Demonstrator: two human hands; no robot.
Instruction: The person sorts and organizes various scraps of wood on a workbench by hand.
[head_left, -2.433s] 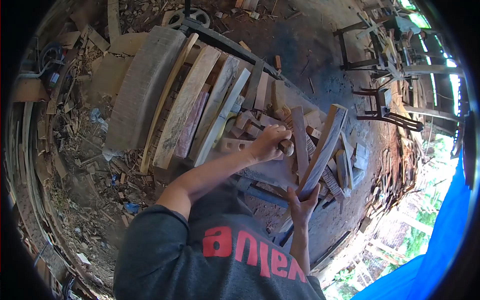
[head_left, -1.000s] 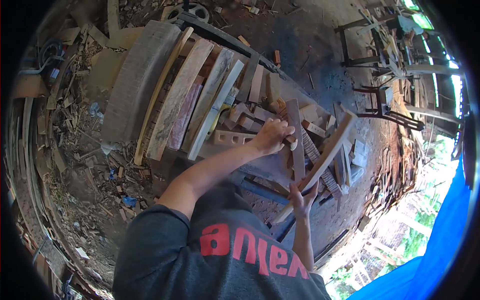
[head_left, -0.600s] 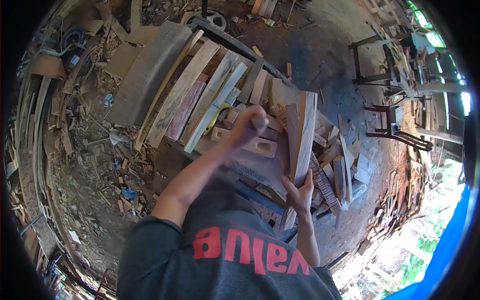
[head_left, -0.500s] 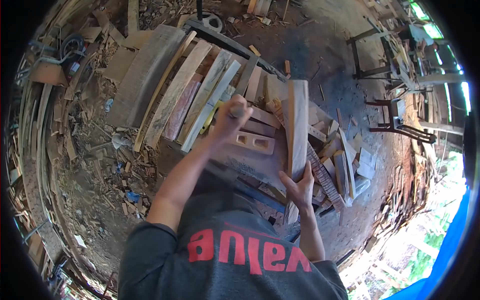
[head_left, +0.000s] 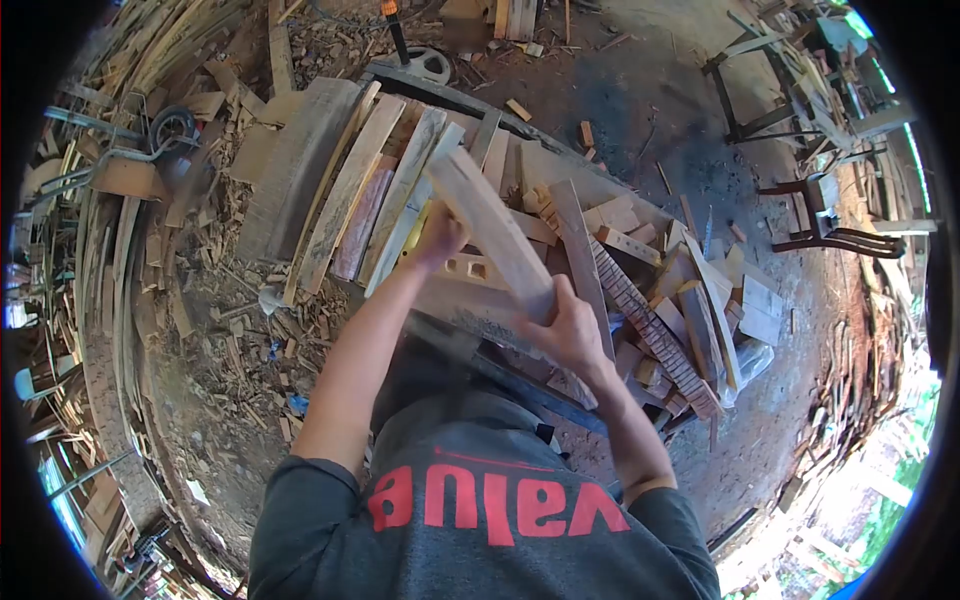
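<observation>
My right hand [head_left: 575, 325] is closed round the lower end of a thick wooden piece [head_left: 488, 222], which slants up to the left above the bench. Close under its left side is my left hand [head_left: 440, 238], curled like a fist. The wooden piece covers its fingertips, and what they grip is hidden. Below that hand lies a block with square holes [head_left: 465, 268]. Several long boards [head_left: 352, 188] lie side by side to the left. Another narrow board [head_left: 580, 240] rests behind my right hand, beside a strip with a ridged edge [head_left: 655, 325].
Offcuts and a clear plastic bag [head_left: 755, 362] lie at the right. A dark wooden chair-like frame [head_left: 825, 215] stands beyond them. Wood scraps cover the floor at the left, near a small wheel [head_left: 173, 127]. A white wheel [head_left: 430, 66] is behind the bench.
The thick wooden piece has swung from nearly upright at the right to a leftward slant, with my right hand on it. My left hand has moved slightly down and left. The view has shifted.
</observation>
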